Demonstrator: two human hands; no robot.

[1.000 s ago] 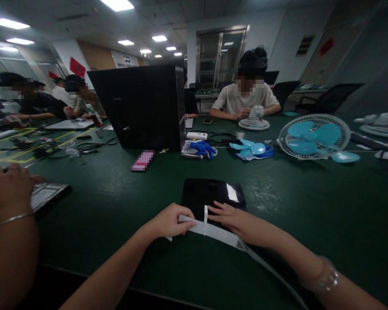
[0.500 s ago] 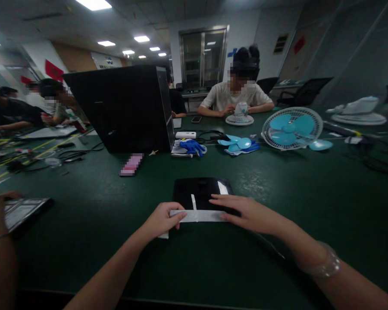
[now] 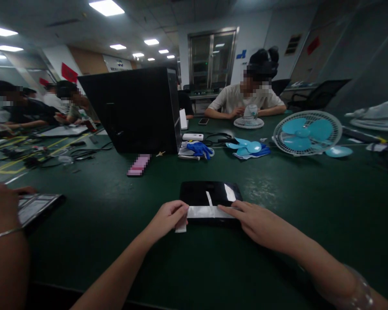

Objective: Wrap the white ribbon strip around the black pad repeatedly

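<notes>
The white strip (image 3: 200, 212) is positioned along the near side of the black panel (image 3: 195, 191) on the bench (image 3: 132, 258), its long axis running left to right between the hands. Its left end is pinched in the fingers of the left hand (image 3: 168, 217). The right hand (image 3: 257, 221) is held equally near, over the strip's right portion, fingers extended and unclosed; firm contact cannot be confirmed.

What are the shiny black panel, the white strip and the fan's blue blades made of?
The black panel is probably glossy plastic or glass, since it reflects bright light. The white strip could be thin plastic or paper: it's flat with a slight sheen. The blue blades look like smooth moulded plastic, evenly coloured and curved.
</notes>
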